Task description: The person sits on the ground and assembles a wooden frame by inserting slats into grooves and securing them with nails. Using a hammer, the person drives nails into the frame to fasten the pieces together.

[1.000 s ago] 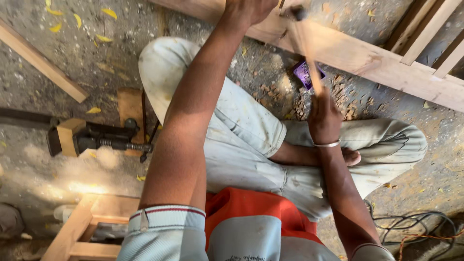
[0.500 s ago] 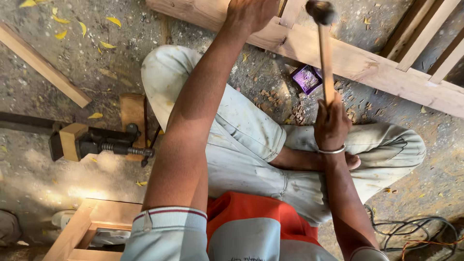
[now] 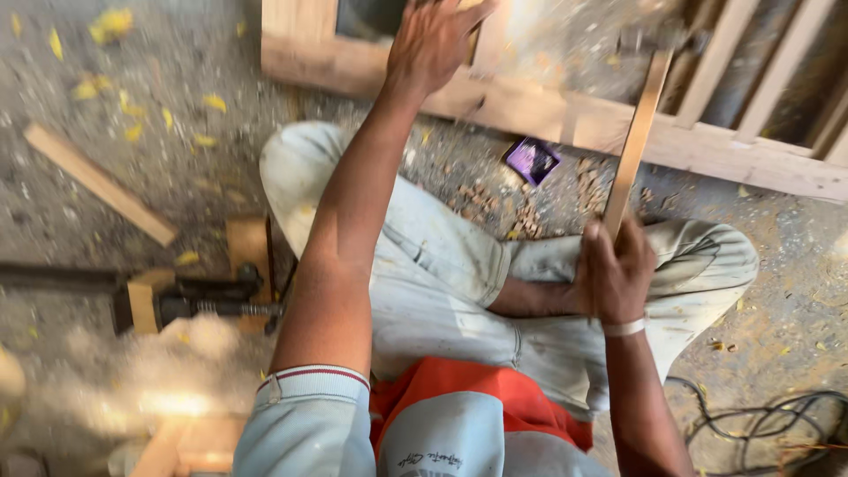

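Seated cross-legged on the floor. Right hand wrapped tight round the butt of the hammer, handle near upright w/ long axis running up and slightly right, blurred head over the wooden frame — prob. poised to strike. Left hand presses on the frame rail, fingers partly spread, likely steadying it; grip on anything there can't be told. Purple packet lies just below the frame, clamp well off left.

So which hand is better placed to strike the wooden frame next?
Probably the right hand: it grips the hammer by its wooden handle, raised over the wooden frame. The left hand rests on the frame.
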Demonstrator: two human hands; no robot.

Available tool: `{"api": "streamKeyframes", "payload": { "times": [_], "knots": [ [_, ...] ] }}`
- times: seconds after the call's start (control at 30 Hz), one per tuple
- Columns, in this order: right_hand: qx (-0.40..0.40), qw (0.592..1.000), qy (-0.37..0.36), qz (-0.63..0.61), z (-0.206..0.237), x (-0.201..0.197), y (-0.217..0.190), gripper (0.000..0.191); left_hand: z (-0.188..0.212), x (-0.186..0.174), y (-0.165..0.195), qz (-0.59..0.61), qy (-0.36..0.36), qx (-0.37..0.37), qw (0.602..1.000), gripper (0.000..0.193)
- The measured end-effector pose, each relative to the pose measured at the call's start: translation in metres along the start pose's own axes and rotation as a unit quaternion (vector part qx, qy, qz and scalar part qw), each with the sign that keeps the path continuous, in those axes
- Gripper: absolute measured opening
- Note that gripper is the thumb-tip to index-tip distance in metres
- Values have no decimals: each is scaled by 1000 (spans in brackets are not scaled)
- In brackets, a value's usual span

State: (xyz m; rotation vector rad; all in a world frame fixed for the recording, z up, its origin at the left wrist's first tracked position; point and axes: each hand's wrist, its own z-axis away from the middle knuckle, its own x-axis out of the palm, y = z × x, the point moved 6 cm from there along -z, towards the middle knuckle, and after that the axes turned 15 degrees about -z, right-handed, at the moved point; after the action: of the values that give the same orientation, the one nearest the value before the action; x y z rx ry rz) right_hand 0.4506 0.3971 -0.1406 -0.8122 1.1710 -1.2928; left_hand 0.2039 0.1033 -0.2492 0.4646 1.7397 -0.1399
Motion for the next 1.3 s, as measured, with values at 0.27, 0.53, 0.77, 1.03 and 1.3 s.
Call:
{"api": "streamKeyframes", "payload": {
  "times": [0.27, 0.53, 0.77, 1.03, 1.3],
  "knots": [
    [254, 962, 42, -91, 131, -30, 28, 21, -4, -10, 16, 1, -73, 37, 997, 81],
    [361, 905, -23, -224, 181, -21, 40, 27, 5, -17, 27, 36, -109, -50, 992, 112],
    [24, 957, -163, 239, 97, -86, 48, 31, 20, -57, 46, 30, 46, -47, 997, 49],
    [-141, 813, 435, 361, -120, -303, 15, 67, 24, -26, 198, 30, -78, 113, 990, 72],
    [186, 905, 303, 232, -196, -369, 56, 91, -16, 2, 241, -24, -148, 116, 982, 103]
  ]
}}
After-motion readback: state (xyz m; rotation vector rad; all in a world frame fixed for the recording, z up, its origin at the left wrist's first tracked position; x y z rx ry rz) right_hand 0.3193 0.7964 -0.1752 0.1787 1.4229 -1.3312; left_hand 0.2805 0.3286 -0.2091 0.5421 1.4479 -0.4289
